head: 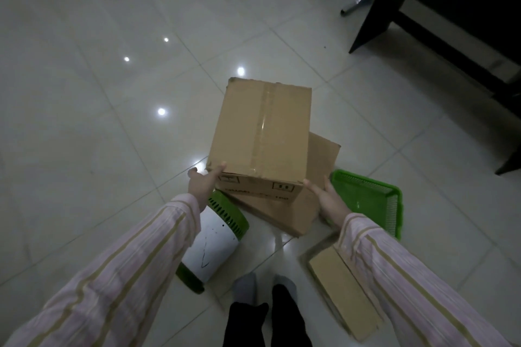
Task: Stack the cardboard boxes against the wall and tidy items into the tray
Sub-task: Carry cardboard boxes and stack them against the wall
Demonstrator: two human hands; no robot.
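Both hands carry the taped cardboard box (262, 132): the left hand (203, 182) clasps its near-left corner with a digit hooked over the top edge, and the right hand (328, 198) presses flat against its near-right side. The box hangs over a second box (282, 214) on the floor (112, 121), beside the green tray (394, 214). Held only at its near end, it could tip forward and slip. The white and green canister (214, 245) and the flat cardboard piece (341, 290) lie near the feet and could trip a step.
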